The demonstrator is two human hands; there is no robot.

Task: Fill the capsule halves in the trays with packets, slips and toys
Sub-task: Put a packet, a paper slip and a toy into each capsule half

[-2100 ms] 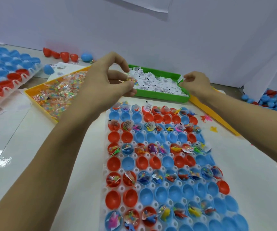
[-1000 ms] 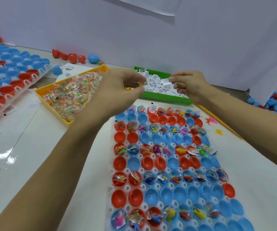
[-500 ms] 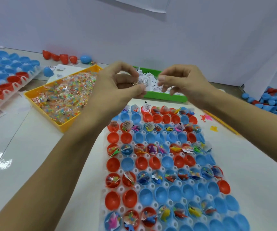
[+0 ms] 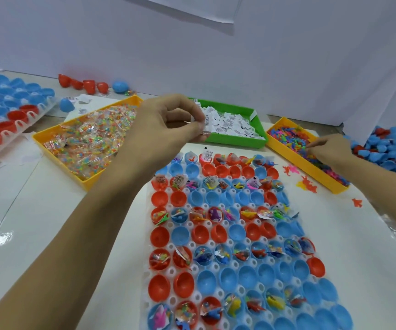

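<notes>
1. Left of the capsule tray (image 4: 218, 292), a yellow bin (image 4: 56, 148) holds the clear packets (image 4: 90, 139).
2. The left hand (image 4: 168, 129) hovers just beyond the tray's far edge, thumb and fingers curled, pinching a paper slip (image 4: 198, 120) and what looks like a packet.
3. The far row's half-filled capsule halves (image 4: 234, 160) lie directly below and toward the person from those fingers, so this hand is the nearer one.
4. Right of the tray, the right hand (image 4: 328, 151) reaches into the toy bin (image 4: 287, 148), fingertips picking among the toys (image 4: 287, 136); whether it has one, I cannot tell.
</notes>
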